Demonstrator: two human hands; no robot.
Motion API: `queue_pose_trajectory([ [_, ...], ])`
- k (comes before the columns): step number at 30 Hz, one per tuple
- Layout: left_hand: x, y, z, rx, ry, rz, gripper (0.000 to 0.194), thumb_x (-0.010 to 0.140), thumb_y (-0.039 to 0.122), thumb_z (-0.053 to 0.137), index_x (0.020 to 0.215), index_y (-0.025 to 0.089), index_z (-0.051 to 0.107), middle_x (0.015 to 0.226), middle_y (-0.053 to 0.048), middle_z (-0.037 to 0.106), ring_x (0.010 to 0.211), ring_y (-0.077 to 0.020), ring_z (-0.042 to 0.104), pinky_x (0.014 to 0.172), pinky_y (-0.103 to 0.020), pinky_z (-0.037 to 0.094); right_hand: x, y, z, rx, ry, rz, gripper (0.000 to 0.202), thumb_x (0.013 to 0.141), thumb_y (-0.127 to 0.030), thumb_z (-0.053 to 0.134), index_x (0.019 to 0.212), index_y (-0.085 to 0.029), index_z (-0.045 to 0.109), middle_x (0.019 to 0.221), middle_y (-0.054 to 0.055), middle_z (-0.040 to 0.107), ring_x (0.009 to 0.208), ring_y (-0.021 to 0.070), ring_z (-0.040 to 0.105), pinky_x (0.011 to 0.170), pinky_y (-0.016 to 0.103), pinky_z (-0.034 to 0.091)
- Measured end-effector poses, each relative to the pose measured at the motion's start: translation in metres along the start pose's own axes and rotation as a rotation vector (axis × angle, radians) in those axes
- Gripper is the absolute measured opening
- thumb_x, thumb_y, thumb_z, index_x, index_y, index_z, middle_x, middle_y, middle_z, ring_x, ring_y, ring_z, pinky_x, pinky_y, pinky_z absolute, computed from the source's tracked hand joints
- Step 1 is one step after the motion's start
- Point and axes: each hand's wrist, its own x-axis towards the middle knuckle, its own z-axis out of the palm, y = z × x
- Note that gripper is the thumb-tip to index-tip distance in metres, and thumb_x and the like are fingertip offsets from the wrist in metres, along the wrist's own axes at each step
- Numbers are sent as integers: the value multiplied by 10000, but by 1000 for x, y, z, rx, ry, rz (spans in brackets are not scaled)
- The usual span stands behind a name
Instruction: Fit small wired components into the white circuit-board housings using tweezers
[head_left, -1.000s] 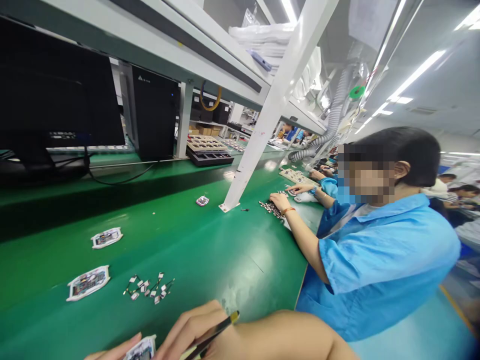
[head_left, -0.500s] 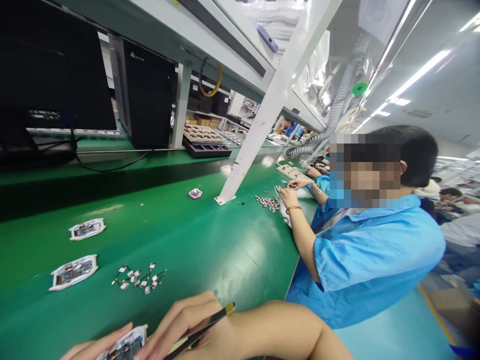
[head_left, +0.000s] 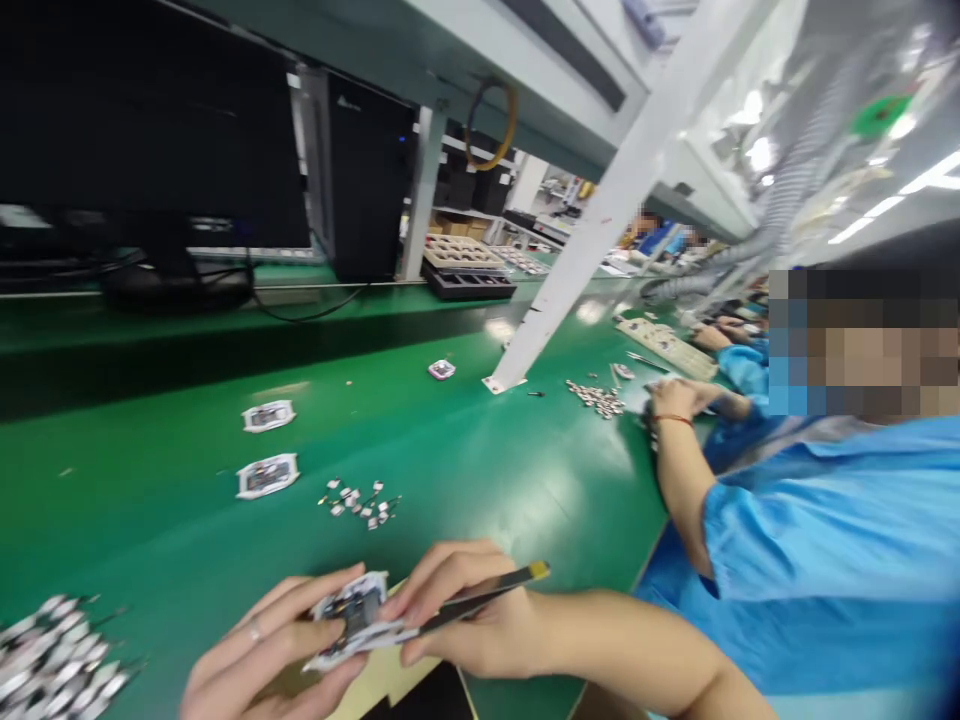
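At the bottom centre my left hand point(head_left: 274, 645), with a ring on one finger, grips a white-framed circuit unit point(head_left: 352, 615). My right hand point(head_left: 472, 610) holds dark tweezers point(head_left: 480, 598) with a yellow end, their tips close to the unit's lower right edge, and its fingertips touch the unit's right side. Two similar white-framed units point(head_left: 268, 416) point(head_left: 267, 476) lie on the green table point(head_left: 480, 470) beyond my left hand. Small parts with short wires point(head_left: 360, 503) are scattered past my hands. Under my hands is a yellowish surface point(head_left: 390, 680), partly covered.
A pile of small parts point(head_left: 60, 660) lies at the lower left. A slanted white post point(head_left: 570, 270) meets the table ahead, near a small pinkish unit point(head_left: 442, 370). A co-worker in blue point(head_left: 825, 510) sits at the right. Monitor point(head_left: 150, 130) and shelf stand behind.
The view has swung left and down, so more of both hands and the held unit shows, and the pile at lower left has come into view. The co-worker's hands have moved closer together.
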Motion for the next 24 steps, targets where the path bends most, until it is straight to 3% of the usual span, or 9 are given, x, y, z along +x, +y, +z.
queue_pose_trajectory([
  [3,9,7,-1,-30,-17,-18,91,739,171,634,773,145,554,909,-94,650,771,-149,609,656,-224,516,-5,-1,-3,28,20,54,191,638,-44,723,783,-117,624,813,96,660,745,161,641,687,235,540],
  [9,8,12,9,-209,65,-172,156,677,165,702,750,132,569,948,-109,643,790,-149,601,703,-252,477,-9,-5,-13,-24,-11,169,274,688,-7,668,857,-219,628,841,16,641,762,149,629,688,270,541],
  [24,10,10,9,-287,24,-151,152,672,168,707,707,96,579,910,-142,650,778,-159,625,686,-255,448,-6,-11,-25,-215,-300,92,259,744,23,598,928,-159,610,946,48,636,840,159,624,724,254,546],
])
